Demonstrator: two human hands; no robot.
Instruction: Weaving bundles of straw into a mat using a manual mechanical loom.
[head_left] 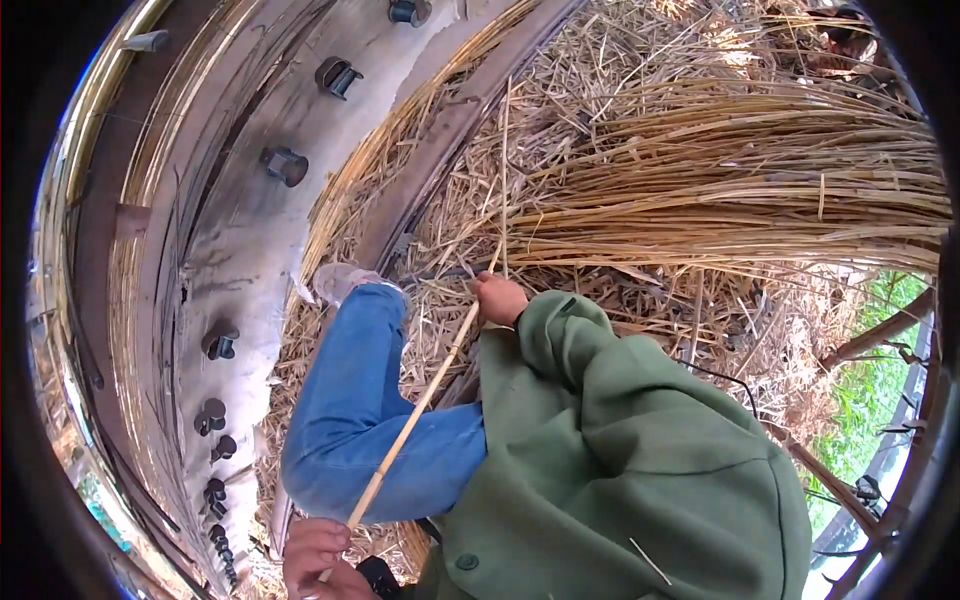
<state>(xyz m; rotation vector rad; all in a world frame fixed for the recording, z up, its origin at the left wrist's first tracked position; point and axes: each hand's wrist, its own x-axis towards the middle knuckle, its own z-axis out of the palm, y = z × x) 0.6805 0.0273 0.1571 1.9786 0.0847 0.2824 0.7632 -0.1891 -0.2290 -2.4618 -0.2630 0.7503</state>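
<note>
- A long pale stick (415, 405), thin and straight like a split cane, runs on a slant between the two hands, its upper tip reaching into the straw just above the right hand (498, 298).
- The right hand is closed around the stick near its upper end, fingers curled over it, the green sleeve (560, 330) running back from the wrist.
- The left hand (315, 560) sits at the stick's lower end, at the bottom edge of the view, fingers folded around it in a loose fist.
- Under the middle of the stick, between the hands, lies a bent leg in blue jeans (360, 420), with a pale shoe (340, 280) just left of the right hand.
- Beyond the right hand, a thick bundle of long straw (740, 190) lies crosswise, over loose straw litter.
- Left of both hands, a pale curved wall (250, 260) carries dark round pegs (285, 165).
- Far right, bare branches (880, 335) and green grass show.
</note>
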